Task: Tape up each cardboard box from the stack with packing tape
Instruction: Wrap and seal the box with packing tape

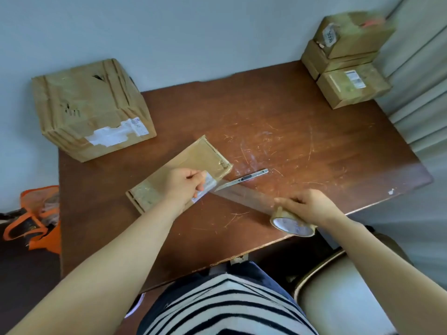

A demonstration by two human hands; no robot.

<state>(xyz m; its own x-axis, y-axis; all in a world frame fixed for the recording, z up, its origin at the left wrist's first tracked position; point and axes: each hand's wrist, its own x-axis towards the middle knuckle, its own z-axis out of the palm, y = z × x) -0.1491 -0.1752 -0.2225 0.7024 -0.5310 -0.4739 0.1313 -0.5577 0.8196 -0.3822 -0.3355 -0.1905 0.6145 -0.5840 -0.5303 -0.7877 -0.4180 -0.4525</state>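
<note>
Left grip point(186, 187) pinches the tape strip point(242, 197) onto the flat box point(193, 160) mid-bench, right grip point(312, 206) clasps the tape roll point(292, 224) near right; knife point(244, 178) just beyond, big box point(92, 107) far left, stack point(348, 59) far right, scratched bench point(314, 141).

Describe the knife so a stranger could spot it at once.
Find the brown table, then the flat box under the left hand. Just right of that box lies the knife, beside the tape stretched to the roll in the right hand. It is the only slim silver thing, with a dark slider midway.
</note>
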